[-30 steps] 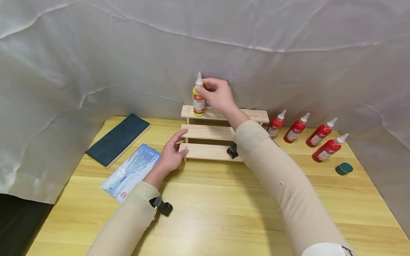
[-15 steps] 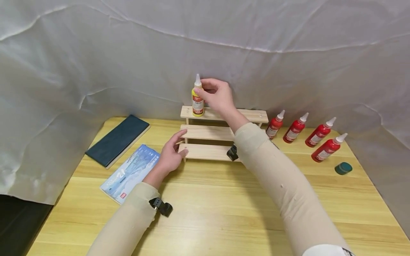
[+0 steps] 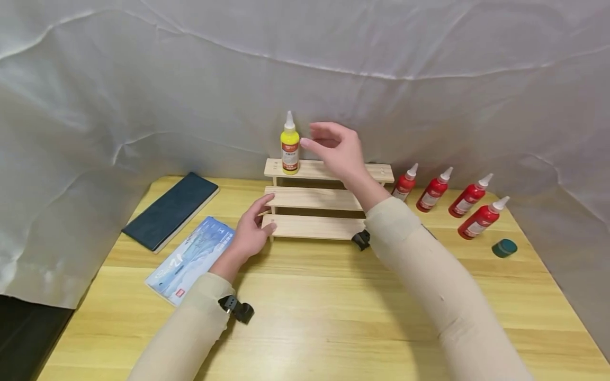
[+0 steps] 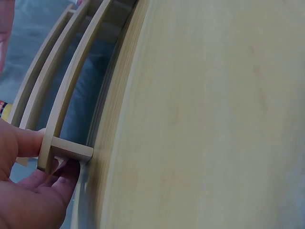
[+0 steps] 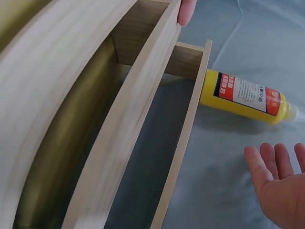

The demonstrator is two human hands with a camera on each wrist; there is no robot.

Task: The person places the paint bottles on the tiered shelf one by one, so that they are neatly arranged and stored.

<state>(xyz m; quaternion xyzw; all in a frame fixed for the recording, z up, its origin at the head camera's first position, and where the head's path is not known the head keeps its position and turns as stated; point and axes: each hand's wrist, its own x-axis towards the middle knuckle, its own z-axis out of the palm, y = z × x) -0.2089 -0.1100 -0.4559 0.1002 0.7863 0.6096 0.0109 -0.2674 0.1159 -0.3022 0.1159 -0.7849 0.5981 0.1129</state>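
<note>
A yellow squeeze bottle (image 3: 289, 152) with a white pointed cap stands upright at the left end of the top tier of a three-tier wooden display rack (image 3: 314, 198). My right hand (image 3: 335, 148) is just right of it, thumb and fingers spread apart and holding nothing. In the right wrist view a gap shows between that hand (image 5: 283, 188) and the bottle (image 5: 245, 97). My left hand (image 3: 250, 231) grips the left end of the rack's lowest tier. The left wrist view has its thumb (image 4: 29, 143) on one face of the board, with fingers behind the other.
Several red squeeze bottles (image 3: 432, 194) with white caps stand right of the rack, near a dark green round lid or jar (image 3: 504, 248). A dark notebook (image 3: 171, 211) and a blue booklet (image 3: 190, 260) lie on the left. Grey fabric (image 3: 209, 100) hangs behind the wooden table (image 3: 305, 317).
My right hand has let go of the yellow bottle and drawn away to the right. The bottle stays on the top tier. My left hand keeps its hold on the rack.
</note>
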